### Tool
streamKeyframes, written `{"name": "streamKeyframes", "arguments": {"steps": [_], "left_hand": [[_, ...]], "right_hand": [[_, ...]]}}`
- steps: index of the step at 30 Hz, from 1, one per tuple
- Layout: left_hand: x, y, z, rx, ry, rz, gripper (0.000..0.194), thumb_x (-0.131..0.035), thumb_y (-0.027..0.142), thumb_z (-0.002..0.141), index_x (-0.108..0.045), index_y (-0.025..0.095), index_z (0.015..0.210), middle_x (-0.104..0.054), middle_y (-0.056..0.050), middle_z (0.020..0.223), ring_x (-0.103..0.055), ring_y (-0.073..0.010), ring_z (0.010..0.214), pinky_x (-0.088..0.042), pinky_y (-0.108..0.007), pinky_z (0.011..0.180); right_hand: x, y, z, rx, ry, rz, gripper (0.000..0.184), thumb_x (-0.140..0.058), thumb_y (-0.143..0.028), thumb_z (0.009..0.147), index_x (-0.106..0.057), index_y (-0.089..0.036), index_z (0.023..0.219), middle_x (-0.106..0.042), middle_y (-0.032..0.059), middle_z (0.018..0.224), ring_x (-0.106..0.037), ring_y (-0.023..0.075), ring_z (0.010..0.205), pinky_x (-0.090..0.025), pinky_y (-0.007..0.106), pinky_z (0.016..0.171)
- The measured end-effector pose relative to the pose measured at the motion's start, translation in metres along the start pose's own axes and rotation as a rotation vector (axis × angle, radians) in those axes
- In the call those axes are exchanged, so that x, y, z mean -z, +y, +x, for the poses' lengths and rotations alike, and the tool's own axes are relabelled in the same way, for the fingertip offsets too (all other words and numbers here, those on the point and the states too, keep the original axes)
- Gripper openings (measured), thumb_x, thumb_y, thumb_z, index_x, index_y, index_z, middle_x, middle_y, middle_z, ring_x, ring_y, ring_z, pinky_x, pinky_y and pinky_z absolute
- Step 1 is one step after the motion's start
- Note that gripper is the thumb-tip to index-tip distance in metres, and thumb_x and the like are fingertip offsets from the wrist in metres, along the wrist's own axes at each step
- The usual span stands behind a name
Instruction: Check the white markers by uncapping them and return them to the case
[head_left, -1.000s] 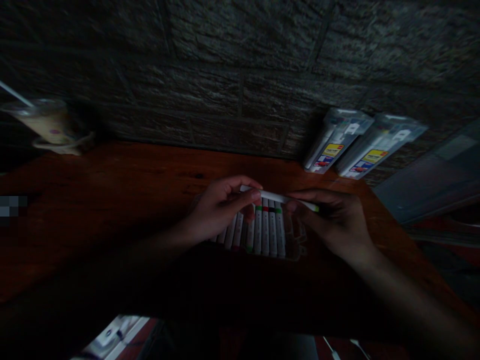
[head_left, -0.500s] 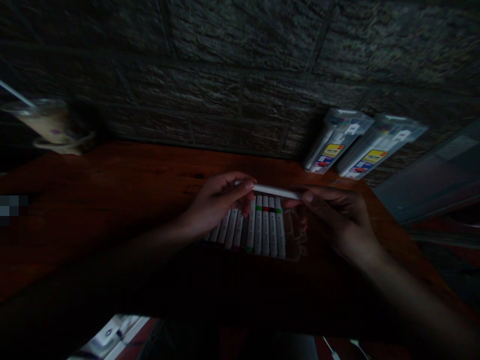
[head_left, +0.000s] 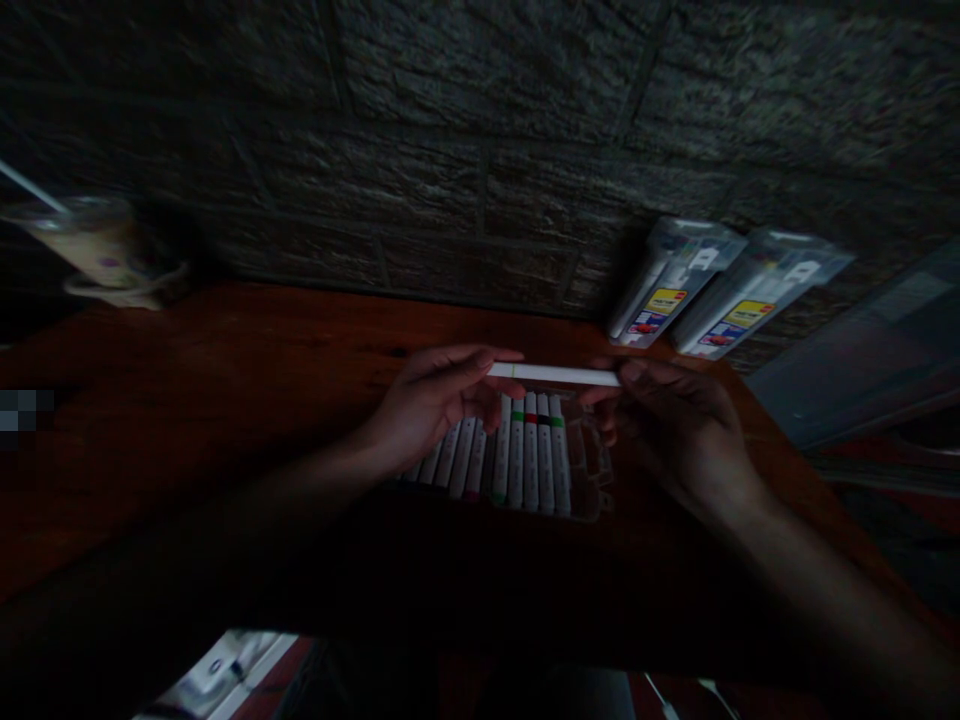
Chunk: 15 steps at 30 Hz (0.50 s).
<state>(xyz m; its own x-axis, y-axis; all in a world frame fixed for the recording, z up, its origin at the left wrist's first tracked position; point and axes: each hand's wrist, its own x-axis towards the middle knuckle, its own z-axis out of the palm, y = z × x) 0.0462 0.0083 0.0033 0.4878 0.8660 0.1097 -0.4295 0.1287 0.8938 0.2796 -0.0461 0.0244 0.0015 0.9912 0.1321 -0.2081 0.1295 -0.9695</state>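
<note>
A white marker (head_left: 555, 374) lies nearly level between my hands, above the table. My left hand (head_left: 442, 395) pinches its left end between thumb and fingers, close to a thin ring around the barrel. On the other end, my right hand (head_left: 675, 420) grips with thumb and fingertips. Just below and behind the hands, a clear plastic marker case (head_left: 592, 470) lies open on the table. Several white markers (head_left: 532, 465) with green, red and black bands stand side by side in it. My left fingers hide part of the row.
Two upright clear marker boxes (head_left: 679, 285) with yellow labels stand at the back right by the stone wall (head_left: 420, 160). A drink cup (head_left: 97, 245) with a straw sits in a holder at the far left. The wooden table (head_left: 300, 340) ends at the right.
The marker has turned closer to level, and more of its left part with the ring shows. My right hand has shifted slightly right, while my left fingers have straightened a little.
</note>
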Motion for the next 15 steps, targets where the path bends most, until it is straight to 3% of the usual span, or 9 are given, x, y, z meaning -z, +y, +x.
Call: {"name": "streamKeyframes", "arguments": {"steps": [7,15], "left_hand": [[-0.0022,0.005,-0.003,-0.021,-0.12,-0.008,0.031,-0.068,0.027,0.093,-0.075,0.01,0.117,-0.079,-0.016,0.097,-0.067,-0.0143,0.06,-0.054,-0.027,0.057],[-0.0035,0.002,-0.0067,-0.022,-0.142,0.103,0.041,-0.068,0.03,0.096,-0.067,0.012,0.133,-0.078,-0.018,0.11,-0.069,-0.0131,0.065,-0.057,-0.028,0.064]], "right_hand": [[0.0052,-0.0006,0.0043,-0.094,0.058,0.075,0.009,-0.072,-0.025,0.09,-0.079,-0.019,0.092,-0.079,0.0042,0.076,-0.065,0.0101,0.051,-0.056,0.017,0.044],[0.0068,0.0002,0.0076,-0.16,0.14,0.086,0.008,-0.073,-0.023,0.087,-0.077,-0.017,0.09,-0.079,0.0054,0.074,-0.063,0.0093,0.045,-0.052,0.014,0.038]]}}
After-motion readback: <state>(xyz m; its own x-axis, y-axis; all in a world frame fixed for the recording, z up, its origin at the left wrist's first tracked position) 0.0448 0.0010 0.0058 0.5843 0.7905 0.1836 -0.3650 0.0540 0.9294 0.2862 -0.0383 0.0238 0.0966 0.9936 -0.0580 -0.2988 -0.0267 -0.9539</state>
